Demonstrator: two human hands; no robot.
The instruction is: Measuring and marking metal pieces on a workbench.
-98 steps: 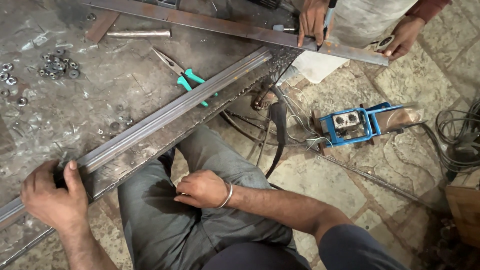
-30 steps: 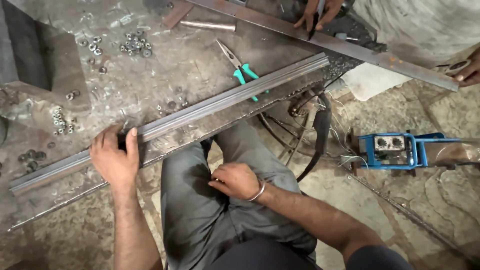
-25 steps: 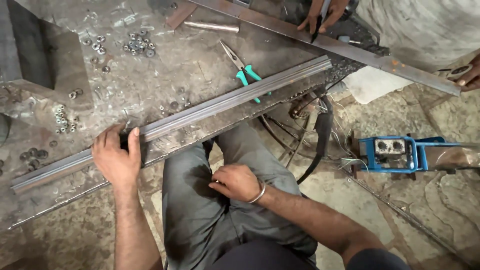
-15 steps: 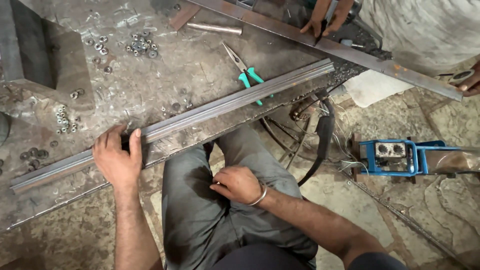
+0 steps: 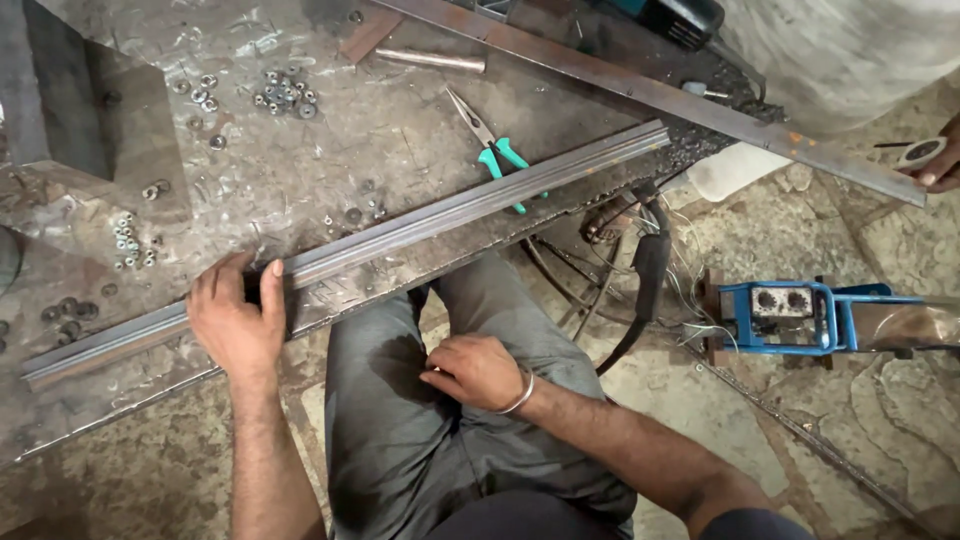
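Your left hand (image 5: 237, 325) is pressed on the long steel angle bar (image 5: 420, 218), fingers curled over its top edge with something dark under the palm that I cannot make out. The bar lies diagonally across the steel table (image 5: 330, 160), just beside the green-handled pliers (image 5: 497, 157). Your right hand (image 5: 478, 372) rests on your thigh, fingers loosely bent, holding nothing. As I judge it, the bar is only placed and steadied: no cut, mark or weld shows on it. A co-worker's hand (image 5: 938, 163) holds a flat steel bar (image 5: 650, 92) farther back.
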